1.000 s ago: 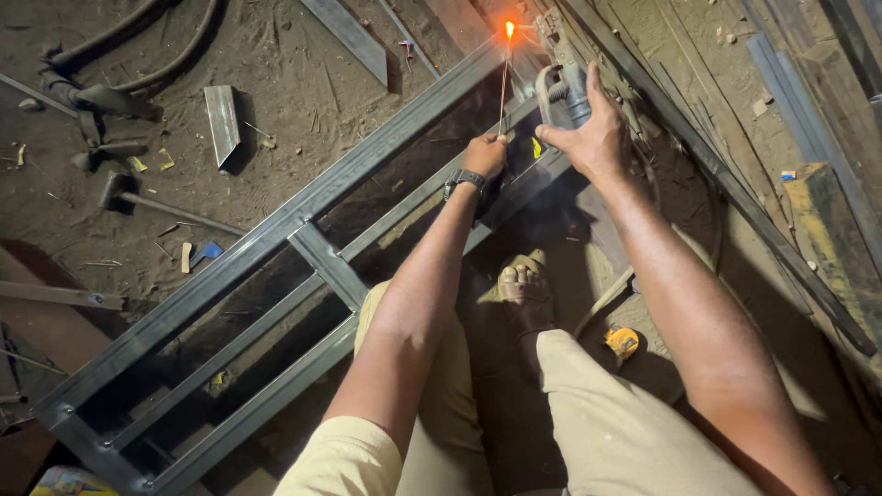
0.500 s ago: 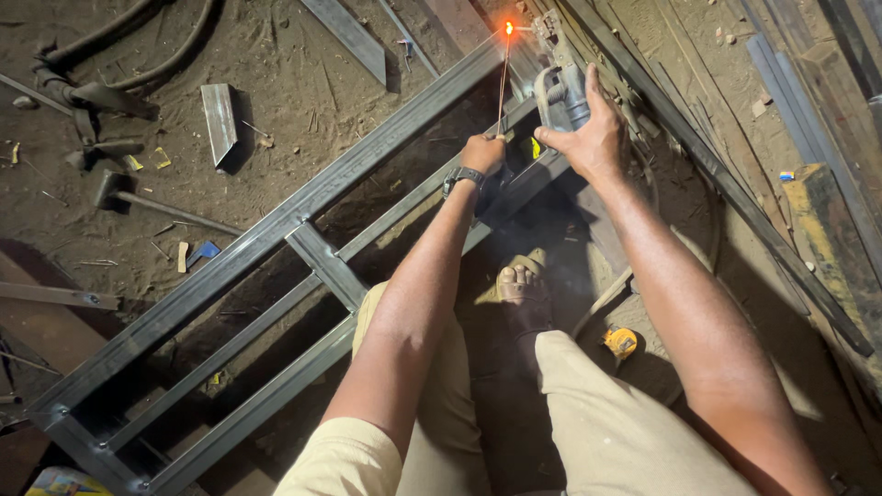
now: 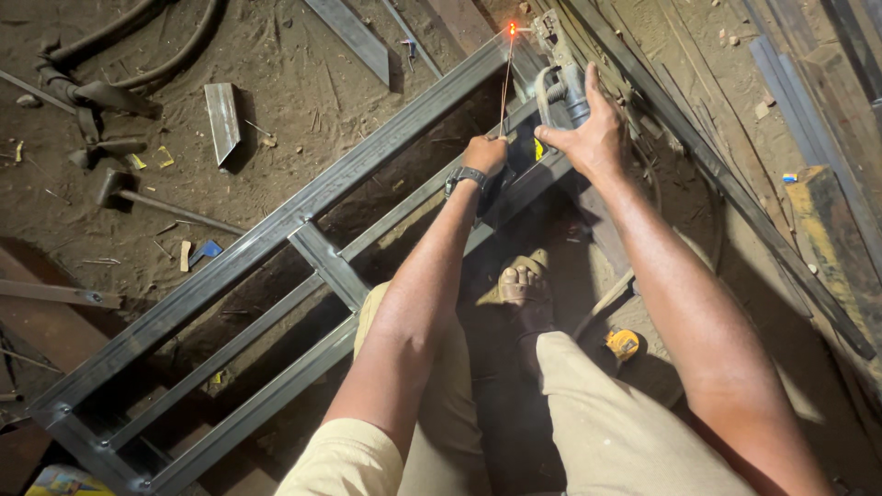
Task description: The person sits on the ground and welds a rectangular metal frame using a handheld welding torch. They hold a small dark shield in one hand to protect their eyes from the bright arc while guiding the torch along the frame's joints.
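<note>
Because the thin welding rod [image 3: 504,83] must stay steady, the left hand [image 3: 484,154] pinches its lower end — its glowing tip meets the grey steel tube frame [image 3: 276,241] lying on the dirt floor [image 3: 276,92]. The right hand [image 3: 597,138] grasps the grey electrode holder [image 3: 560,87] at the frame's far corner.

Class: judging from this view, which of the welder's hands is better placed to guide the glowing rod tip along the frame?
Probably left: the left hand pinches the rod near the frame, while the right hand grips the holder.
</note>
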